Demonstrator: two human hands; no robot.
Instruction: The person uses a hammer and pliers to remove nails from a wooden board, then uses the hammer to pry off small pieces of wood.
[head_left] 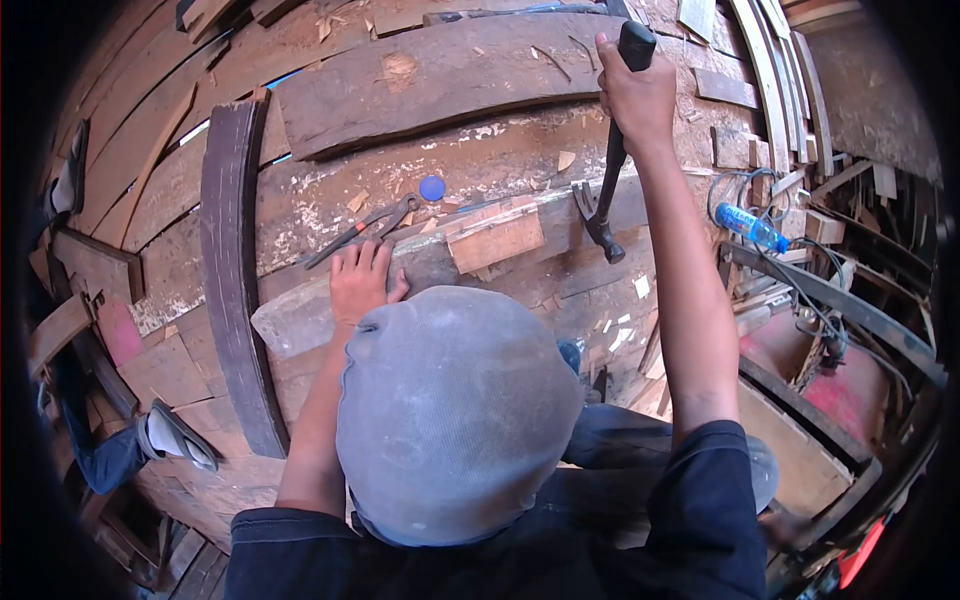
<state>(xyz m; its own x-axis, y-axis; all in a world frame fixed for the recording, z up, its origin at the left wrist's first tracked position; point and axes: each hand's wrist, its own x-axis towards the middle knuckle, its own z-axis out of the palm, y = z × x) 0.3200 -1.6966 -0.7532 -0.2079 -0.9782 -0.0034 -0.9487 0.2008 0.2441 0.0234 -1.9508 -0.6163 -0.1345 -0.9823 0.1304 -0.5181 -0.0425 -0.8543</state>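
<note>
My right hand (640, 105) is wrapped round the black grip of a claw hammer (607, 190), its head hanging down over the far side of a long wooden beam (300, 312). Flat on that beam rests my left hand (362, 280), fingers spread and thumb out to the side. Between the two hands, a lighter wood block (497, 238) lies against the beam. Just beyond my left fingertips is a pair of pincers (370, 229) with an orange part on one handle. A round blue cap (432, 188) lies near their jaws. My grey-capped head hides part of the beam.
A wide plank (430, 85) lies beyond the beam, and a dark curved timber (232, 270) crosses at left. At right are a water bottle (750, 227), cables and stacked offcuts. Another person's foot (175, 437) shows at lower left. Wood chips litter the boards.
</note>
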